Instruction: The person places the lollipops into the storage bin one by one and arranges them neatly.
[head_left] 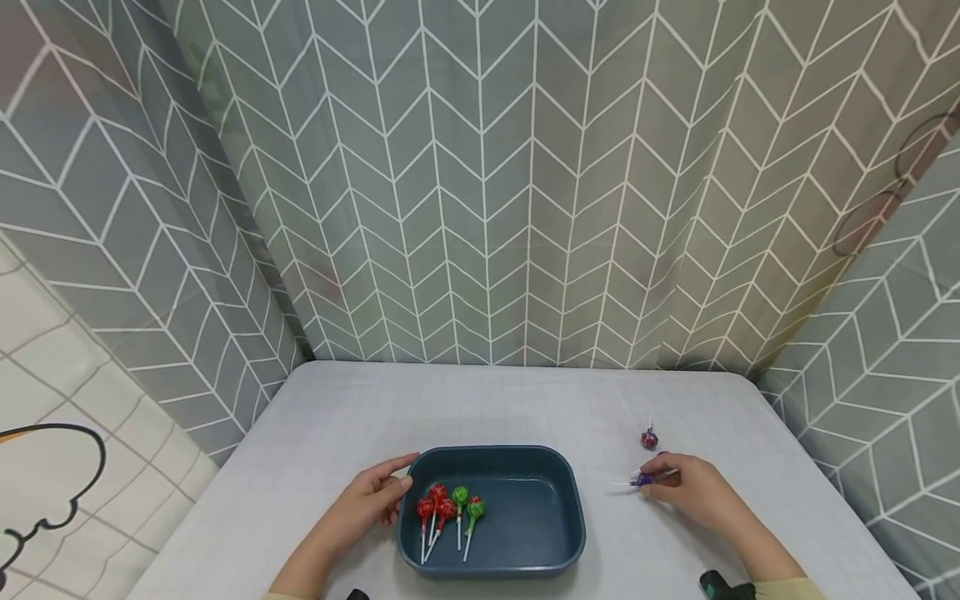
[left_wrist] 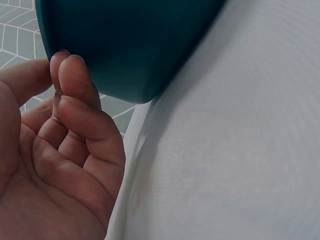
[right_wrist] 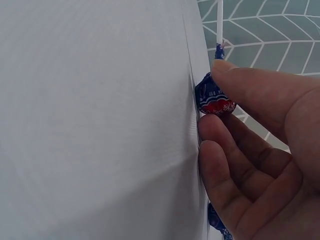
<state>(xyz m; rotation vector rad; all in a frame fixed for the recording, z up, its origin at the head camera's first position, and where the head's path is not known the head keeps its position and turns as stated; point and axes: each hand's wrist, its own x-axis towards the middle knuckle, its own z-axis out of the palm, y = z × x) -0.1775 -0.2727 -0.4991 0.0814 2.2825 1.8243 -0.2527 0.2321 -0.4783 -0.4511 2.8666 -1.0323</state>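
Observation:
A dark blue rectangular tray (head_left: 517, 546) sits on the white table. My left hand (head_left: 367, 502) holds its left rim, and in the left wrist view the curled fingers (left_wrist: 77, 85) are against its outer wall. Inside the tray's left part lie three red lollipops (head_left: 425, 510) and two green lollipops (head_left: 476, 507), sticks toward me. To the right of the tray, my right hand (head_left: 693, 492) pinches a lollipop in a blue and red wrapper (right_wrist: 215, 95) between thumb and fingers, close to the tabletop. Another blue-wrapped lollipop (right_wrist: 217, 220) shows partly below that hand in the right wrist view.
One more dark-wrapped lollipop (head_left: 649, 438) lies beyond the right hand, its stick pointing away. The white tablecloth (head_left: 360, 408) spreads to the back edge, where a grey curtain (head_left: 510, 250) with white chevron lines hangs. Similar curtains stand at both sides.

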